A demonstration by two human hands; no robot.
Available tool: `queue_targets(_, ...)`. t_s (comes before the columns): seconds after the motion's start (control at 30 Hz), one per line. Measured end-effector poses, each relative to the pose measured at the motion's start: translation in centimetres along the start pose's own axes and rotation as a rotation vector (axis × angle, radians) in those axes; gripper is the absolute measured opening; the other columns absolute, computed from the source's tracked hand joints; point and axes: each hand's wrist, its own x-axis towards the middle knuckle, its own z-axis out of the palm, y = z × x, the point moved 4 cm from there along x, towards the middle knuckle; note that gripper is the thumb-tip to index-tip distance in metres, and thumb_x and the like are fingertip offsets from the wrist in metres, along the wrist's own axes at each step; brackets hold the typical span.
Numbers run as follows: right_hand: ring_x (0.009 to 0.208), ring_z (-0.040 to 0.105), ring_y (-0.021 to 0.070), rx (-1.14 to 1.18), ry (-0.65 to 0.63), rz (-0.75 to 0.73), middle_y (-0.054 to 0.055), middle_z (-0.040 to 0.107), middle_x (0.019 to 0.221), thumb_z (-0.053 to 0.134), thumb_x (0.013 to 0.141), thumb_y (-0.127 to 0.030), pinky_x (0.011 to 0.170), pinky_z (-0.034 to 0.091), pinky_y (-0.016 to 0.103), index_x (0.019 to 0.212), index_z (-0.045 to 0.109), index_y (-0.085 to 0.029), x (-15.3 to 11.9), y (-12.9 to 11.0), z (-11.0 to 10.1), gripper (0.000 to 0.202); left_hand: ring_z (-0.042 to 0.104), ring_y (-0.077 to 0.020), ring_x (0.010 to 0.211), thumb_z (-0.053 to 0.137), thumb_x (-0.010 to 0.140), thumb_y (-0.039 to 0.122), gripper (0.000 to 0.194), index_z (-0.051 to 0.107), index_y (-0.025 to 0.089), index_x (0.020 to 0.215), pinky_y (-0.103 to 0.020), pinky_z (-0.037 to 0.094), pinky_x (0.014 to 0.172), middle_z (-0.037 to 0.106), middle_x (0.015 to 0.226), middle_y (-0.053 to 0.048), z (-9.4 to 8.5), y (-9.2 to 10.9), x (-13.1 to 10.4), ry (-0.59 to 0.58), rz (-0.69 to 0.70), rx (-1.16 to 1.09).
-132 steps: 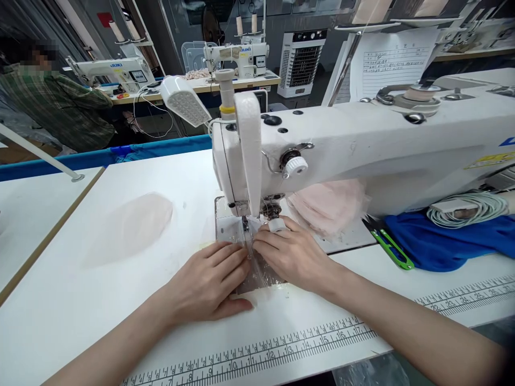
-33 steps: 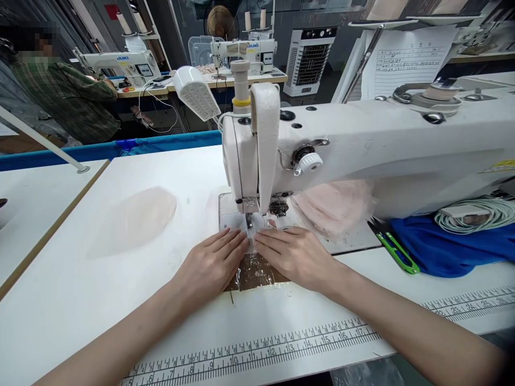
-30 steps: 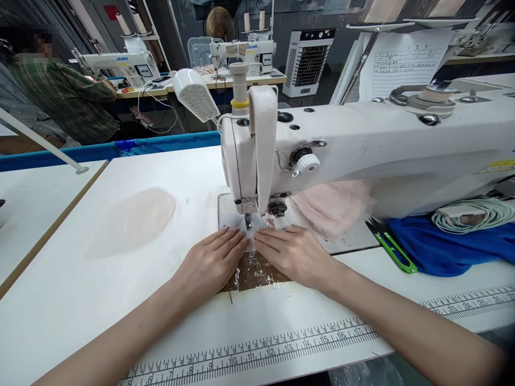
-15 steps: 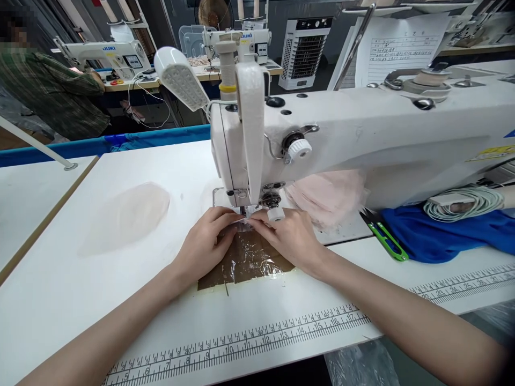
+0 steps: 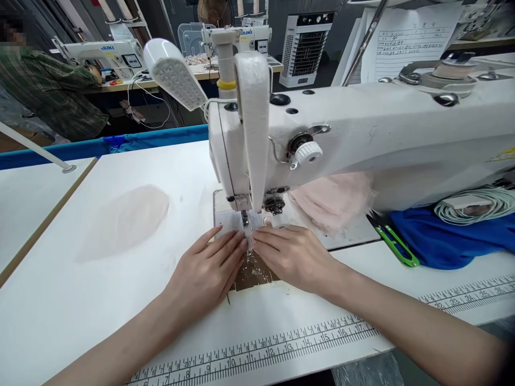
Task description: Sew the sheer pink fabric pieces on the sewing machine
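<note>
Under the needle of a white sewing machine (image 5: 341, 128) lies a thin, sheer piece of fabric (image 5: 231, 220), pale and partly hidden by my fingers. My left hand (image 5: 209, 268) rests flat on its left side, fingers stretched toward the presser foot (image 5: 245, 217). From the right, my right hand (image 5: 292, 254) lies with extended fingers on the fabric's other side, close to the foot. Between the hands shows a brown patch under clear film (image 5: 253, 272). A stack of sheer pink fabric pieces (image 5: 332, 201) sits beneath the machine arm.
A sheer pale piece (image 5: 129, 222) lies on the white table at left. Green thread snips (image 5: 398, 246), blue cloth (image 5: 446, 238) and a coiled cord (image 5: 469, 209) are at right. A printed ruler (image 5: 257, 351) runs along the front edge. Another person (image 5: 44, 91) sits at a machine behind.
Both hands have come back from the needle, toward me. Their fingers have gone from pinching at the presser foot to lying flat on the fabric. The view has shifted slightly.
</note>
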Motion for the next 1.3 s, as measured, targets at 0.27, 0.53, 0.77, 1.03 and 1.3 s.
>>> queue_targets(0.27, 0.085, 0.068, 0.0200, -0.012, -0.031, -0.014, 0.009, 0.073, 0.090, 0.047, 0.088, -0.004, 0.080, 0.055, 0.033, 0.086, 0.069, -0.009, -0.3, -0.2, 0.1, 0.023, 0.066, -0.0221, 0.106, 0.048, 0.093, 0.014, 0.027, 0.065, 0.010, 0.112, -0.045, 0.046, 0.103, 0.069, 0.113, -0.009, -0.1, 0.1, 0.2, 0.003, 0.007, 0.016)
queue_targets(0.53, 0.086, 0.067, 0.0194, -0.020, -0.027, 0.001, 0.009, 0.073, 0.096, 0.047, 0.088, -0.004, 0.080, 0.054, 0.033, 0.088, 0.069, -0.010, -0.1, 0.0, 0.3, 0.023, 0.065, -0.0231, 0.108, 0.048, 0.092, 0.013, 0.028, 0.065, 0.010, 0.113, -0.048, 0.040, 0.109, 0.069, 0.114, -0.010, 0.2, -0.4, 0.1, -0.002, -0.019, -0.011)
queue_targets(0.77, 0.077, 0.065, 0.0164, -0.049, -0.045, 0.034, 0.008, 0.072, 0.095, 0.047, 0.086, -0.004, 0.077, 0.050, 0.031, 0.089, 0.068, -0.011, 0.1, 0.4, 0.5, 0.022, 0.063, -0.0229, 0.110, 0.045, 0.093, 0.014, 0.031, 0.063, 0.012, 0.118, -0.050, 0.036, 0.112, 0.068, 0.116, -0.009, 0.6, -1.1, 0.1, -0.001, -0.058, -0.051)
queue_targets(1.03, 0.075, 0.059, 0.0162, -0.068, -0.032, 0.068, 0.006, 0.071, 0.096, 0.042, 0.080, 0.001, 0.079, 0.044, 0.032, 0.100, 0.068, -0.013, 0.2, 0.6, 0.4, 0.035, 0.065, -0.0233, 0.107, 0.048, 0.094, 0.017, 0.027, 0.066, 0.009, 0.112, -0.048, 0.038, 0.109, 0.070, 0.113, -0.010, 0.1, -0.4, 0.2, 0.015, -0.048, 0.031)
queue_targets(1.3, 0.075, 0.058, 0.0164, -0.020, 0.006, 0.066, 0.005, 0.071, 0.093, 0.044, 0.081, 0.001, 0.081, 0.043, 0.033, 0.091, 0.070, -0.014, 0.2, 0.5, 0.2, 0.032, 0.067, -0.0229, 0.102, 0.048, 0.093, 0.018, 0.026, 0.068, 0.009, 0.108, -0.046, 0.042, 0.106, 0.071, 0.109, -0.010, 0.1, 0.0, 0.0, 0.020, -0.073, 0.050)
